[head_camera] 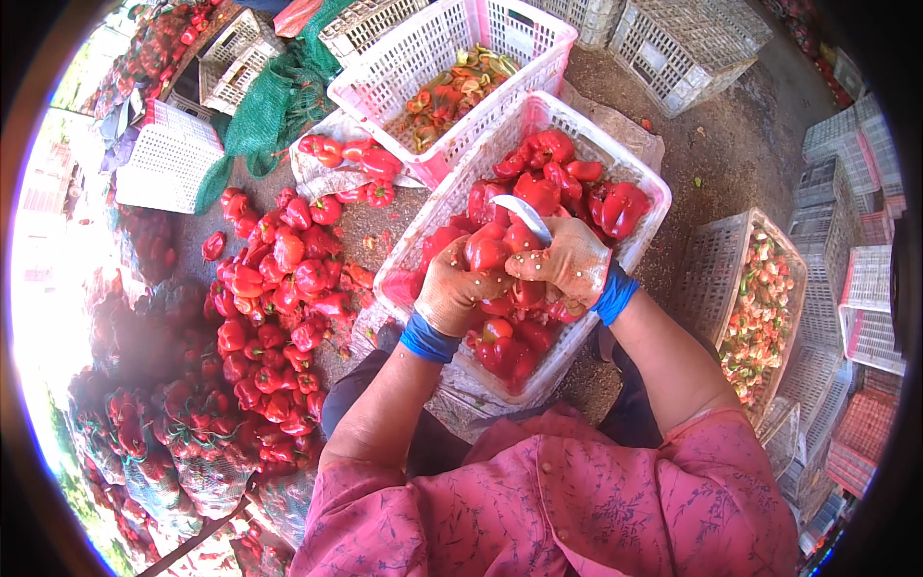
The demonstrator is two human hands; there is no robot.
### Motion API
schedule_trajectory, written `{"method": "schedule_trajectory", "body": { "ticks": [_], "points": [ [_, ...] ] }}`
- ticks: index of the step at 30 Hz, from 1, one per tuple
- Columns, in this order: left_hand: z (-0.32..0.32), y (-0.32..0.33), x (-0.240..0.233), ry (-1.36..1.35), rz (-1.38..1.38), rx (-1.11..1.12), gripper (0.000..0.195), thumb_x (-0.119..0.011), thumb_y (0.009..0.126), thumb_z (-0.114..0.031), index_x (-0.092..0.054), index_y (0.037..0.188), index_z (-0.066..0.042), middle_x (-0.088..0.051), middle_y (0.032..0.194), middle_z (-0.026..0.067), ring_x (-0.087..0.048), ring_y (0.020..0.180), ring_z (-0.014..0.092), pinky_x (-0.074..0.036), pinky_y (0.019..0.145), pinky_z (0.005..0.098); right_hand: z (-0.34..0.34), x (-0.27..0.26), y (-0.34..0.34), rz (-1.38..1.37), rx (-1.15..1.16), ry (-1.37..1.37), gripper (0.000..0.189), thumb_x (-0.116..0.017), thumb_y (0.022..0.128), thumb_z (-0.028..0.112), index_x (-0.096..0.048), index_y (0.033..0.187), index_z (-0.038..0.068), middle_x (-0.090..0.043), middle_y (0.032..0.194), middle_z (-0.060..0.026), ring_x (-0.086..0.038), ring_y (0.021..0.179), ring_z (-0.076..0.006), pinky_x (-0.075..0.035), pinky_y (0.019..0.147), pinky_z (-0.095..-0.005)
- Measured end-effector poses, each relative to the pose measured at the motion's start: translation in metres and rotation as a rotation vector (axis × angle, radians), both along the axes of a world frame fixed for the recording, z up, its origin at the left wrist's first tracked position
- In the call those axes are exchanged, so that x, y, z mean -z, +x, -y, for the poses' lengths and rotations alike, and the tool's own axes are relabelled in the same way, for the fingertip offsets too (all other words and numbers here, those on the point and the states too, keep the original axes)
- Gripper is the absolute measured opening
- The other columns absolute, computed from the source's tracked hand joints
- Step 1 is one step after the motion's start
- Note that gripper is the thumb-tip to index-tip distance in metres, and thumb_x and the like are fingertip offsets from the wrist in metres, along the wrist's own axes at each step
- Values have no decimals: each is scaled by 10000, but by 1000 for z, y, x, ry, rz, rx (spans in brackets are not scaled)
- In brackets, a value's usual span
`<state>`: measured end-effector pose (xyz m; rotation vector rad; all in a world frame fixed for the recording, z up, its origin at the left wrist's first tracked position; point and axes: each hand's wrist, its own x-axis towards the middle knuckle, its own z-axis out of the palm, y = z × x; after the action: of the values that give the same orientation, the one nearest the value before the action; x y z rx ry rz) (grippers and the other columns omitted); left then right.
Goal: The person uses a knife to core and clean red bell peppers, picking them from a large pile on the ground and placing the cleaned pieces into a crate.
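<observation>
Both my hands wear soiled knit gloves with blue bands at the wrists. My left hand (461, 281) grips a red bell pepper (487, 252) above a white plastic crate (404, 249). My right hand (566, 260) holds a knife with a curved blade (520, 213); the blade points up and to the left, and the handle is hidden in the glove. The right thumb and fingers are close against the held pepper. Below and around my hands, more red bell peppers (620, 205) lie in the crate, some looking cut.
A heap of red peppers (270, 288) lies on the ground at left, beside filled mesh sacks (209, 461). Beyond my crate stands another crate (360, 94) with pepper scraps. At right, a crate (710, 288) holds cores and trimmings. Stacked crates (822, 209) line the right side.
</observation>
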<state>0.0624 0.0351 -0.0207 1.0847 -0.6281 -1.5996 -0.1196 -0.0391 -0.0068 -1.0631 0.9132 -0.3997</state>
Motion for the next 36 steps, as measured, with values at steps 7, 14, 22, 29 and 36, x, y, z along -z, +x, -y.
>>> {"method": "schedule_trajectory", "body": {
  "ticks": [7, 14, 22, 29, 36],
  "points": [
    [-7, 3, 6, -48, -240, 54, 586, -665, 722, 5, -545, 1294, 33, -678, 1115, 95, -679, 952, 195, -542, 866, 324, 0, 29, 0, 149, 3, -146, 280, -809, 798, 254, -691, 935, 40, -645, 727, -20, -553, 539, -77, -431, 444, -243],
    [1, 0, -13, 124, -653, 38, 604, -605, 736, -23, -486, 1324, 43, -643, 1138, 148, -662, 928, 261, -536, 856, 413, 1, 36, 0, 166, 96, 131, 406, -726, 844, 429, -695, 992, 51, -680, 786, -50, -614, 573, -134, -482, 462, -284],
    [18, 6, 17, -33, -78, -381, 304, -670, 706, 24, -621, 1004, -8, -641, 799, 41, -622, 632, 150, -523, 567, 278, 7, 38, 13, 379, 545, 411, 274, -682, 888, 388, -652, 1026, 153, -679, 851, -37, -597, 554, -137, -492, 449, -298],
    [-28, -64, 107, -29, 1184, 360, 476, -787, 772, -368, -585, 1028, -20, -684, 906, 168, -703, 739, 238, -558, 598, 388, 61, 3, -37, 308, 801, 69, 306, -666, 889, 426, -680, 1007, 145, -650, 795, -29, -530, 513, -156, -503, 469, -343],
    [-41, -111, 127, -156, 1678, 859, 462, -531, 936, -406, -488, 1177, -14, -583, 1100, 235, -679, 774, 324, -532, 593, 483, 39, -20, -26, 317, 800, 162, 228, -723, 865, 302, -690, 980, 108, -674, 792, -37, -608, 541, -158, -480, 429, -312]
  ]
}}
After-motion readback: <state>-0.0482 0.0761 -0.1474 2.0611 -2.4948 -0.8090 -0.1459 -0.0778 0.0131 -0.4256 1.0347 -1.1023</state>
